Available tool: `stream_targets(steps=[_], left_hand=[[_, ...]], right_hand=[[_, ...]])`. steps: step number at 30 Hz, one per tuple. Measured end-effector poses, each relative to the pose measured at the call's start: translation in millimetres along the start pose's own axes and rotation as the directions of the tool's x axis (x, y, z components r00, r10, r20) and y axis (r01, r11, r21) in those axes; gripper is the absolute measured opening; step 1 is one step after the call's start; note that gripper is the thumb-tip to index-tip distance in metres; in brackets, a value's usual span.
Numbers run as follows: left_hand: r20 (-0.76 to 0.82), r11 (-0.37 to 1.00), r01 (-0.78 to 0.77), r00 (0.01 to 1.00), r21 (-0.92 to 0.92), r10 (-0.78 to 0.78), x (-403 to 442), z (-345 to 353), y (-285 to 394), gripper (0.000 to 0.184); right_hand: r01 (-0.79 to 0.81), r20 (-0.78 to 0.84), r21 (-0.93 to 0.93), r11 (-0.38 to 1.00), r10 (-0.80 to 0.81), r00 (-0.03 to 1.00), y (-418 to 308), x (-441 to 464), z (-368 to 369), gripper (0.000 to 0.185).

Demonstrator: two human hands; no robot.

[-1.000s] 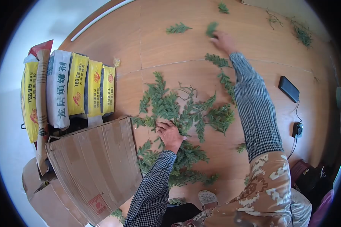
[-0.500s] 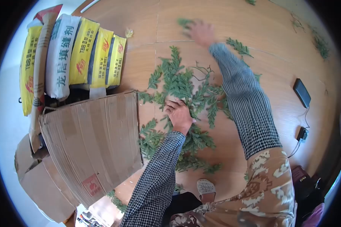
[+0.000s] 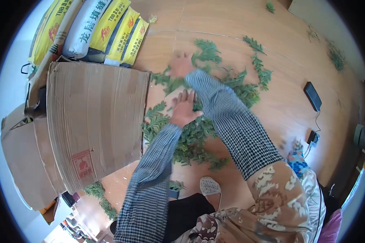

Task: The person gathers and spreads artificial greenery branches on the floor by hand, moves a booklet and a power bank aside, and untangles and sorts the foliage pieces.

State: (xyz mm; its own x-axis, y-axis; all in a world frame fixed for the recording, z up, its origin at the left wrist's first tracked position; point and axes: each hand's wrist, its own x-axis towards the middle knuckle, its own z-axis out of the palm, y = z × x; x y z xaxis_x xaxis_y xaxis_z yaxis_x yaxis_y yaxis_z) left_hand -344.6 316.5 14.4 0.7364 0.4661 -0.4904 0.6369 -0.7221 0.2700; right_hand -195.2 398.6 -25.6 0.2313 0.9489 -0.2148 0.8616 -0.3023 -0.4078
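Left hand: The left hand (image 3: 184, 110) lies palm down over the foliage, fingers reaching forward and slightly spread, thumb out to the right.
Right hand: The right hand (image 3: 180, 66) is blurred above the left one, at the far edge of the foliage; whether it pinches anything cannot be told.
Green foliage: The green foliage (image 3: 196, 133) lies on the floor (image 3: 235, 162) beneath and around both hands, its fronds fanning out toward the box, the person's legs and the right forearm.
Far frond: A broad frond (image 3: 208, 51) sits just right of the right hand, near the sleeve cuff.
Box edge: The cardboard box (image 3: 97, 121) walls off the left side; its right edge runs just beside the foliage tips, leaving a narrow strip there.
Bags: Yellow and white bags (image 3: 117, 34) stand at the box's far side.
Right-hand room: Two loose sprigs (image 3: 262, 72) lie past the foliage, and a stretch of floor runs from them to the black power bank (image 3: 312, 96), whose cable leads to an adapter (image 3: 313, 137).
Far room: Wide floor spreads beyond the far frond, with a small sprig (image 3: 270, 7) near the top.
Near edge: A white shoe (image 3: 210, 186) stands below the foliage, apart from its lowest fronds.
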Motion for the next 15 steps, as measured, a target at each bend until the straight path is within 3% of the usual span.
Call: stream_targets(steps=[1, 3, 5, 6, 7, 9, 10, 11, 12, 13, 15], left_hand=[[0.053, 0.997, -0.055, 0.997, -0.062, 0.059, -20, -21, 2, 0.084], [-0.181, 0.944, -0.317, 0.937, -0.089, 0.298, -51, -23, -23, 0.064], [-0.185, 0.854, -0.288, 0.956, -0.433, 0.229, -72, -31, -47, 0.043], [-0.155, 0.751, -0.179, 0.983, -0.636, 0.102, -73, -42, -49, 0.037], [-0.094, 0.599, -0.059, 0.995, -0.799, -0.028, -75, -52, -54, 0.032], [-0.368, 0.88, -0.109, 0.927, -0.463, -0.079, -35, -51, -89, 0.04], [-0.434, 0.893, -0.144, 0.899, -0.426, -0.062, -18, -61, -87, 0.043], [-0.501, 0.902, -0.184, 0.865, -0.392, -0.041, 4, -70, -82, 0.047], [-0.6, 0.967, -0.167, 0.8, -0.194, 0.018, 45, -53, -105, 0.051], [-0.669, 0.992, -0.125, 0.736, 0.015, 0.103, 69, -31, -130, 0.054], [-0.366, 0.996, 0.08, 0.926, -0.037, -0.088, 71, -38, -106, 0.051]], right_hand=[[0.019, 0.046, -0.104, 0.994, -0.015, 0.999, -9, -17, 11, 0.059], [0.125, 0.05, -0.065, 0.99, -0.122, 0.991, -17, -60, 30, 0.054], [0.223, -0.043, -0.082, 0.971, -0.227, 0.973, -7, -93, 6, 0.042], [0.279, -0.083, -0.089, 0.956, -0.286, 0.955, 2, -108, -9, 0.036], [0.296, -0.286, -0.141, 0.945, -0.325, 0.901, 33, -109, -22, 0.03], [0.223, -0.637, -0.262, 0.939, -0.342, 0.691, 114, -91, -53, 0.021], [-0.235, -0.368, -0.545, 0.805, 0.022, 0.929, 142, -96, -83, 0.031], [-0.409, -0.46, -0.218, 0.886, 0.276, 0.844, 174, -87, -89, 0.043], [-0.37, -0.471, -0.166, 0.914, 0.256, 0.844, 253, -67, -63, 0.052], [-0.388, -0.436, -0.125, 0.913, 0.301, 0.848, 268, -79, -52, 0.053], [-0.435, -0.39, -0.06, 0.898, 0.38, 0.839, 285, -89, -52, 0.054]])
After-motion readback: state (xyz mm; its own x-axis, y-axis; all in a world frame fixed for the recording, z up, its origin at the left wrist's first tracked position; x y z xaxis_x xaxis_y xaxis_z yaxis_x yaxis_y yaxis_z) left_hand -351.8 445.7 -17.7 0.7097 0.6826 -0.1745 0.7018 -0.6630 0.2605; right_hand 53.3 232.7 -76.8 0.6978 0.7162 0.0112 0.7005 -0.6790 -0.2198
